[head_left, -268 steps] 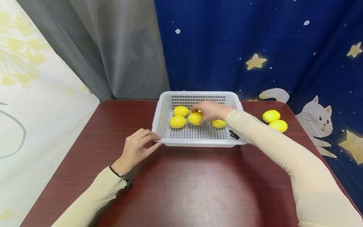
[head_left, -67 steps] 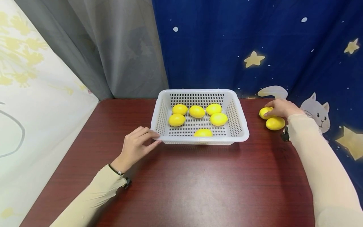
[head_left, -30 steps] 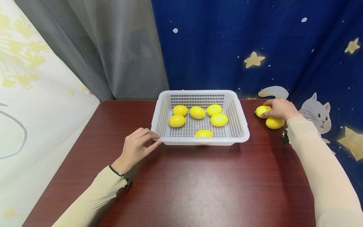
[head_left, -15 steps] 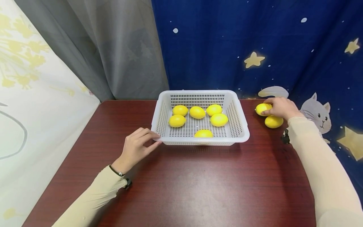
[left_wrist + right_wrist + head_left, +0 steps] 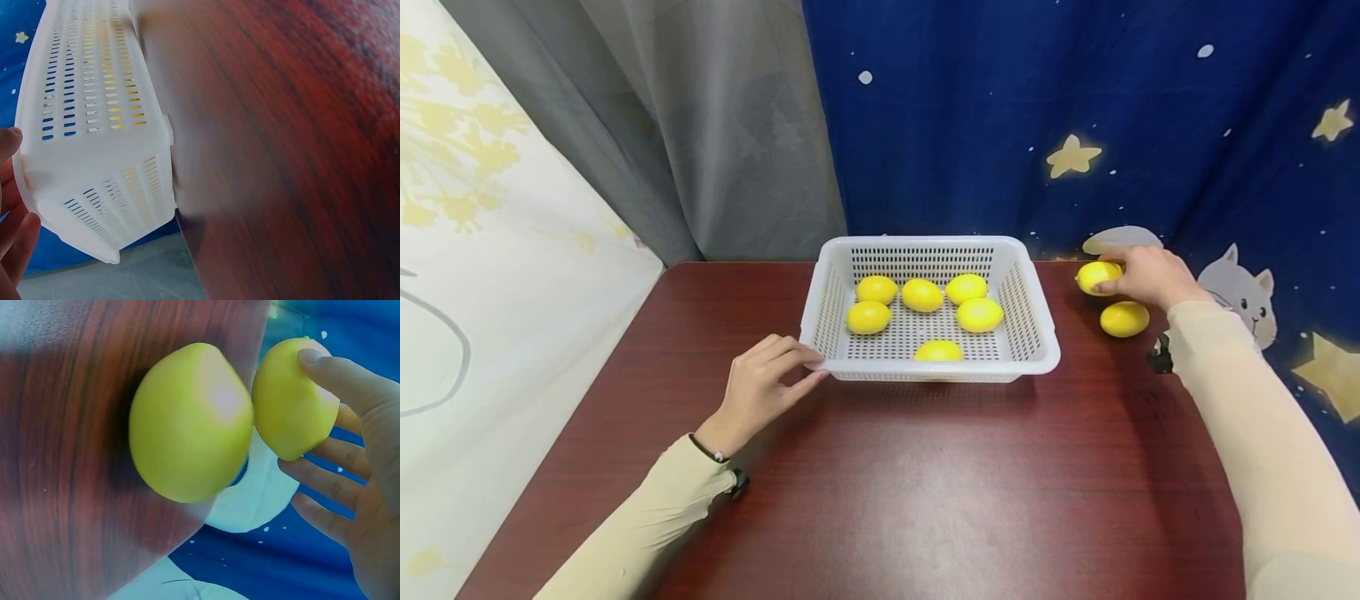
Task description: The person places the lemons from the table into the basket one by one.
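Observation:
My right hand [image 5: 1152,275] holds a yellow lemon [image 5: 1097,278] between thumb and fingers, beyond the table's back right part. In the right wrist view the thumb lies on this lemon [image 5: 289,403], and its other fingers are spread behind and below. A second lemon [image 5: 1124,319] lies on the table just in front of it. My left hand [image 5: 762,390] grips the front left corner of the white plastic basket [image 5: 895,368], thumb below the rim and fingers on it. Several lemons, among them a front lemon [image 5: 938,351], lie inside the basket.
The basket stands near the back edge of a dark red wooden table [image 5: 880,483]. Behind hang a grey curtain [image 5: 737,133] and a blue curtain [image 5: 955,125] with stars. A white patterned cloth [image 5: 512,292] hangs at the left.
Earlier my right hand was inside the basket with a lemon, then went to the right pair. Now it has lifted one lemon slightly away from the other. My left hand stays at the basket.

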A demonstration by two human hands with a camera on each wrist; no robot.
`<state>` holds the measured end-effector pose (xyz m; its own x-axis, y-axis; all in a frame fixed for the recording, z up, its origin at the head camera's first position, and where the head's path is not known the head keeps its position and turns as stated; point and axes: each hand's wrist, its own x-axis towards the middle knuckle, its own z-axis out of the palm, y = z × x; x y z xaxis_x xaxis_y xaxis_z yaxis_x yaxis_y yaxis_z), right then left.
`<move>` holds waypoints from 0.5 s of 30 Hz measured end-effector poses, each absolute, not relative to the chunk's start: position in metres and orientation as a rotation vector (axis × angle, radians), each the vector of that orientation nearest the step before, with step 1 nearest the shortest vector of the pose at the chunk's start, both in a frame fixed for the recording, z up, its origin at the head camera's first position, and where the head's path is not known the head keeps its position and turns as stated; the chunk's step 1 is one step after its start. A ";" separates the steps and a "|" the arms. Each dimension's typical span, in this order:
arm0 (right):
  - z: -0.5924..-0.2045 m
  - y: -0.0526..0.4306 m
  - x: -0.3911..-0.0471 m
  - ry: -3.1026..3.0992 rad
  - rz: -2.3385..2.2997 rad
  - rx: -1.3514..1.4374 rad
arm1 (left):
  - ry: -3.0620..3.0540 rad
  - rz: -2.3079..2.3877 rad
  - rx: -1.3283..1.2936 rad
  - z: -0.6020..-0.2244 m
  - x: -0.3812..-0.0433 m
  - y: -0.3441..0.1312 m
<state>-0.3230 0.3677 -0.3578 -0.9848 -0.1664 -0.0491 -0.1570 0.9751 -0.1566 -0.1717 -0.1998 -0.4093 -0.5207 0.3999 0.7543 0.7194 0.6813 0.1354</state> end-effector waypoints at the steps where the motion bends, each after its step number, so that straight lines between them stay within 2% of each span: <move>1: -0.356 0.367 -0.323 3.064 -0.238 -0.249 | -2.173 -0.572 -0.856 -0.409 -0.172 -0.200; 15: -0.329 0.356 -0.319 3.115 -0.345 -0.260 | -2.165 -0.576 -0.857 -0.409 -0.172 -0.200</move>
